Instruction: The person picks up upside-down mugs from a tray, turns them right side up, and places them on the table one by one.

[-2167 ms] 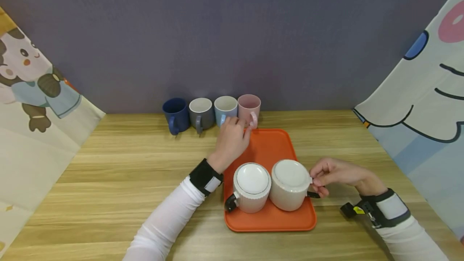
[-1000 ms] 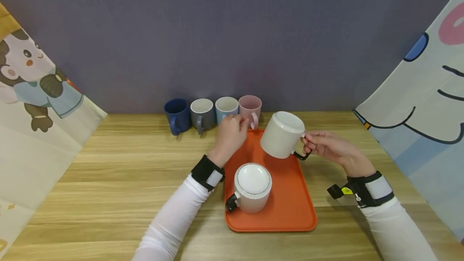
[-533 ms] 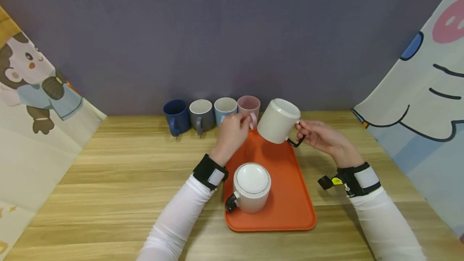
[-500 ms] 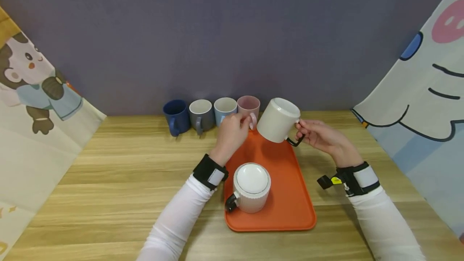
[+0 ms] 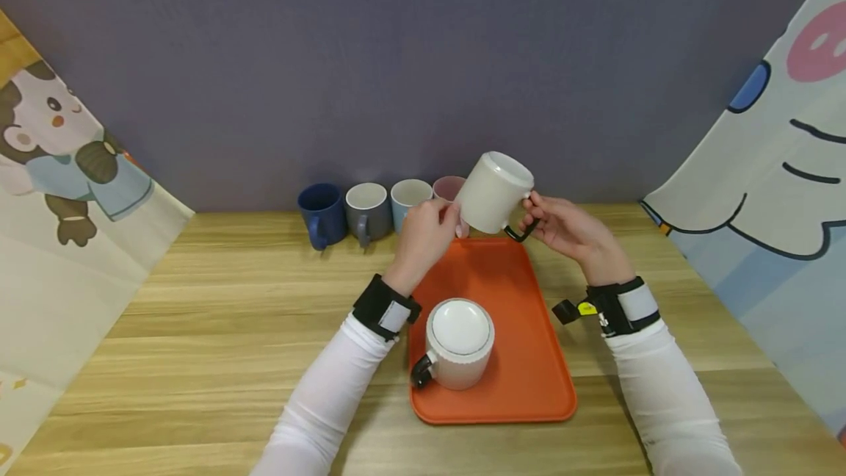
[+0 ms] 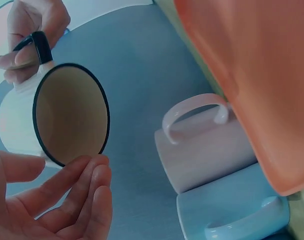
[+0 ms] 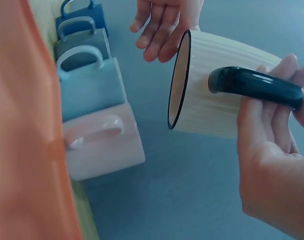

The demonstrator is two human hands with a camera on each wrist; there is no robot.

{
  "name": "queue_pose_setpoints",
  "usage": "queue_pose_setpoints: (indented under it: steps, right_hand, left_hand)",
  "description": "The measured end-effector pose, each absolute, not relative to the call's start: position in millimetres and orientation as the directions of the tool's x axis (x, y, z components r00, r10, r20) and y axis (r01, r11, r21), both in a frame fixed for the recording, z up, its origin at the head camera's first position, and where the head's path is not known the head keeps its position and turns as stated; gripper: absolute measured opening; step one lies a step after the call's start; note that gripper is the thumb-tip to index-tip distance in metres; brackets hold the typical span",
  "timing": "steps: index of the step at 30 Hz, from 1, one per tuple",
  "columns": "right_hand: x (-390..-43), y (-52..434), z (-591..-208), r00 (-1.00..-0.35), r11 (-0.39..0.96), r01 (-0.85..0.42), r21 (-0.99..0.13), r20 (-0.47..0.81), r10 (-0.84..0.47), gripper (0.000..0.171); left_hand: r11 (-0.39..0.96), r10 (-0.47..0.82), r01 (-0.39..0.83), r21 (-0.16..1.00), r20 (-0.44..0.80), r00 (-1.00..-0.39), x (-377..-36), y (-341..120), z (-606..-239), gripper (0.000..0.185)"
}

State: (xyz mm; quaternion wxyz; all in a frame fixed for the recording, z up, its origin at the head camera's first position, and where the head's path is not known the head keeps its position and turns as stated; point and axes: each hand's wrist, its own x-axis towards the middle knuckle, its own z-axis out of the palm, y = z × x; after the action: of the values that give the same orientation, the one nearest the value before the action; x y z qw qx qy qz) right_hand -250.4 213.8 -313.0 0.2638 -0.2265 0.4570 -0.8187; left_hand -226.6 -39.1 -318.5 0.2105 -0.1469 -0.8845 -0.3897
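My right hand (image 5: 538,217) pinches the black handle (image 7: 254,85) of a ribbed cream mug (image 5: 494,191) and holds it tilted in the air, above the far end of the orange tray (image 5: 529,358). The mug's black-rimmed mouth (image 6: 69,117) faces my left hand (image 5: 429,230). That hand is open, its straight fingers (image 6: 76,192) right at the rim. A second cream mug (image 5: 459,340) stands upside down on the near part of the tray.
Along the wall stands a row of mugs: dark blue (image 5: 322,210), grey (image 5: 367,208), light blue (image 5: 408,197) and pink (image 5: 446,188), the pink one just behind the held mug. Cartoon-print cloths hang at both sides of the wooden table (image 5: 231,300).
My right hand has lifted the cream mug off the tray and carried it up and away toward the pink mug and my left hand. The left hand has stayed by the pink mug.
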Motion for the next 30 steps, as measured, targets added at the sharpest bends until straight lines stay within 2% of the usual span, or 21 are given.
queue_pose_setpoints:
  steps: [13, 22, 30]
  right_hand:
    - [-259.1, 190.4, -294.8, -0.817, -0.573, 0.271, -0.773, 0.130, -0.562, 0.040]
    - [-261.0, 175.2, -285.0, -0.840, -0.643, 0.279, -0.714, 0.143, -0.524, 0.029]
    - [-260.7, 158.9, -281.1, -0.857, -0.704, 0.265, -0.659, 0.173, -0.485, 0.026]
  left_hand:
    - [0.595, 0.094, 0.438, 0.675, 0.482, -0.871, -224.6, -37.5, -306.4, 0.041]
    - [0.555, 0.102, 0.424, 0.716, 0.447, -0.889, -225.9, -31.4, -299.7, 0.041]
    - [0.478, 0.117, 0.368, 0.797, 0.358, -0.927, -227.1, -29.8, -294.4, 0.047]
